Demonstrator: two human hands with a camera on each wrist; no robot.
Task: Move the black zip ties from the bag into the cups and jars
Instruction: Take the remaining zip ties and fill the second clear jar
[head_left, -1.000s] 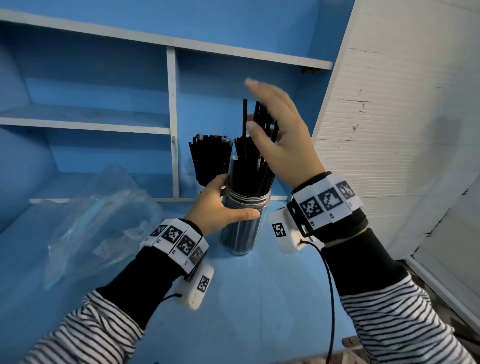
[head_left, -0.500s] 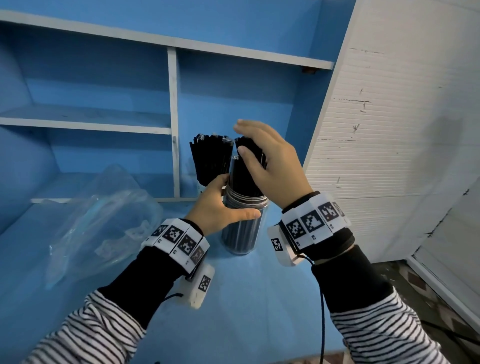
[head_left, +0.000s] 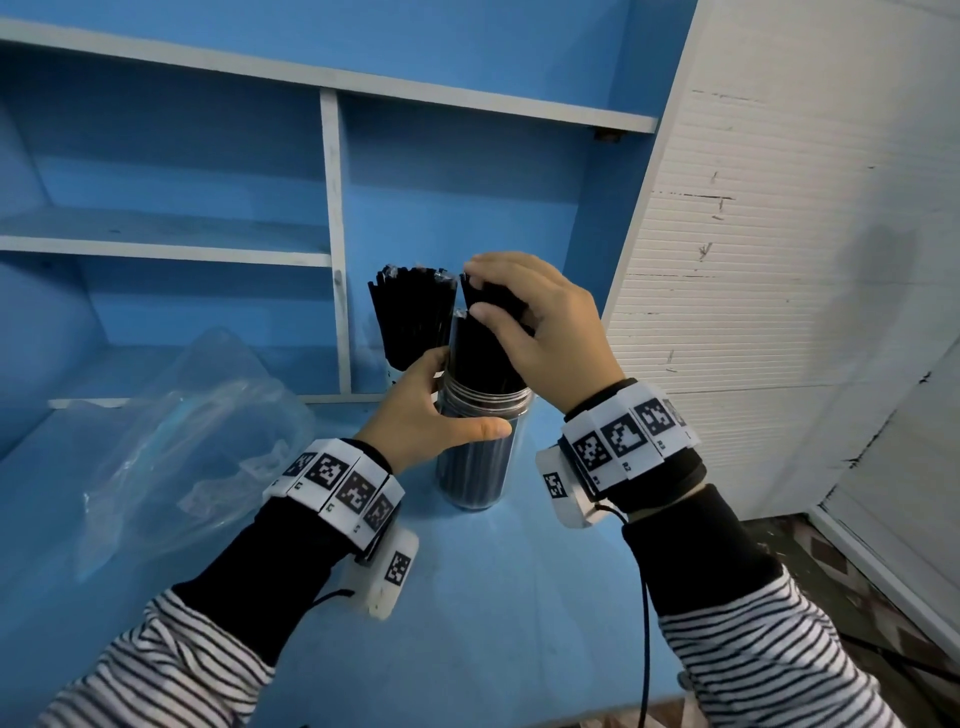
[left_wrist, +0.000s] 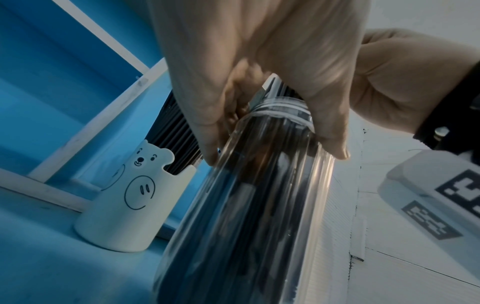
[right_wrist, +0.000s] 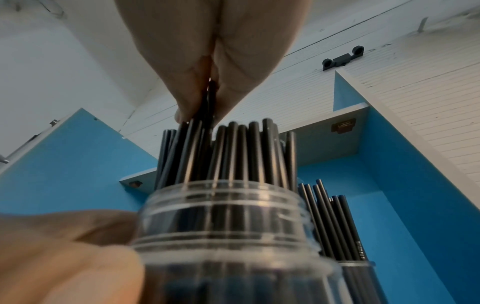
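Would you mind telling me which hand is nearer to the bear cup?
Left. The left hand grips the clear jar beside the bear cup; the right hand pinches zip ties above the jar.

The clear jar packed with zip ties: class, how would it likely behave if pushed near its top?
The jar is tall and narrow, so it could tip; the left hand steadies it. Its smooth clear wall probably feels slippery. Packed zip ties likely add weight.
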